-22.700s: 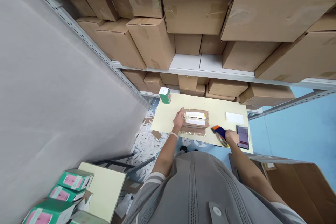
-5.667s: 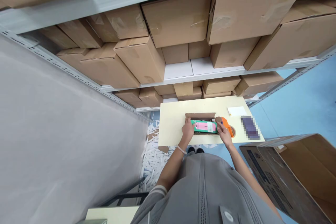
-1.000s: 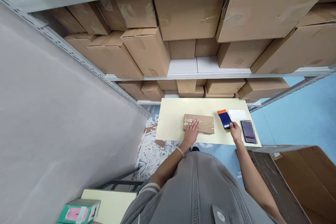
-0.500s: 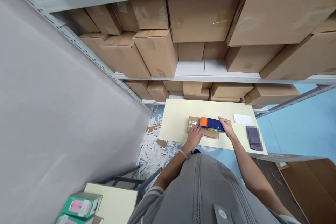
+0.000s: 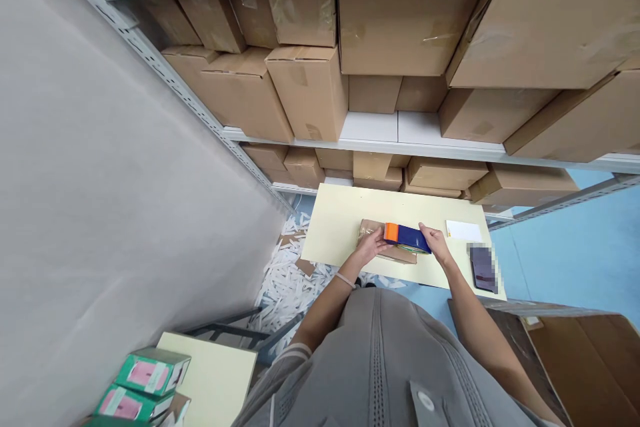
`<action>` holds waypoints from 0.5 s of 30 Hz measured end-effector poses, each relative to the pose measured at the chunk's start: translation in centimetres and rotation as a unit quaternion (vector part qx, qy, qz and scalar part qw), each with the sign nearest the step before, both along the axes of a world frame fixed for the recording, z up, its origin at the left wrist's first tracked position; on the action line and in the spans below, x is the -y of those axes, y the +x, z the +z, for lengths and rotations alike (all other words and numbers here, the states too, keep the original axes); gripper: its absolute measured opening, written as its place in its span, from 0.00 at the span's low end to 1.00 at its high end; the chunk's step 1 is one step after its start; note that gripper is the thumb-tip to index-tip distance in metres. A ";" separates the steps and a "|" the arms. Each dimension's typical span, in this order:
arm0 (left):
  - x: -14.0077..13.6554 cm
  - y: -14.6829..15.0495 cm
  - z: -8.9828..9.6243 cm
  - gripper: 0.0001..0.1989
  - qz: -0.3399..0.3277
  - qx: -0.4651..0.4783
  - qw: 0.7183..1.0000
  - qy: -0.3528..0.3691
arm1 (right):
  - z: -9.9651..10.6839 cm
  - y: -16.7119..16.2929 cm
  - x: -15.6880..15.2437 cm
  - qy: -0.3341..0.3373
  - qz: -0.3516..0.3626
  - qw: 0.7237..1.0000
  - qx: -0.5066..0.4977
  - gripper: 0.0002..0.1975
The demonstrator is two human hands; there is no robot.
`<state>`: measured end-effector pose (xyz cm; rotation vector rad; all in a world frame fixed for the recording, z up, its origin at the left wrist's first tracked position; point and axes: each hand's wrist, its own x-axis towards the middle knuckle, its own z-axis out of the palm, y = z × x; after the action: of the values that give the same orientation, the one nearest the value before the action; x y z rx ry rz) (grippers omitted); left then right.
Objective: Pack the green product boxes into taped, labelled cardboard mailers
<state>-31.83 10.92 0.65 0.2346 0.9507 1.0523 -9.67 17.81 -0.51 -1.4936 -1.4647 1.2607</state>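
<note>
A small brown cardboard box [image 5: 400,255] lies on the pale yellow table [image 5: 330,213], with shiny clear tape over its left end. Just above it is a dark blue tape dispenser [image 5: 413,237] with an orange front end. My right hand [image 5: 435,242] grips the dispenser by its right end, thumb on top. My left hand [image 5: 371,246] is at the box's left part, fingers stretched out toward the orange end and holding nothing. Whether those fingertips touch the dispenser, I cannot tell. The dispenser covers part of the box's top.
A white card or pad [image 5: 463,231] and a blurred-out phone [image 5: 483,268] lie at the table's right. Behind stand shelves of cardboard boxes [image 5: 415,27]. Paper shreds [image 5: 287,287] litter the floor at left. Green boxes [image 5: 153,373] stand lower left, an open carton [image 5: 580,353] lower right.
My left hand has lifted off the box's taped left end and turned, its fingers now pointing at the dispenser's orange end. My right hand keeps its grip on the dispenser.
</note>
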 end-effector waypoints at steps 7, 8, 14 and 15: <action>-0.7 -0.6 -0.6 0.03 0.002 -0.051 0.999 -0.004 | 1.0 -0.4 0.2 -0.001 0.019 0.999 0.033 0.33; -0.8 -0.7 -0.6 0.03 -0.005 -0.050 0.999 -0.005 | 1.1 -0.4 0.2 -0.005 0.021 0.999 0.032 0.33; -1.3 -1.3 -0.7 0.09 -0.052 -0.054 0.997 -0.011 | 1.7 -0.6 0.1 -0.061 0.029 0.998 0.014 0.32; -1.4 -1.4 -0.8 0.11 -0.056 -0.060 0.997 -0.009 | 1.8 -0.7 0.0 -0.068 0.031 0.997 0.019 0.32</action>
<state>-33.19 12.27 -0.11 0.3357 1.0434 0.9349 -10.35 17.80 1.31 -1.5783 -1.4848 1.4007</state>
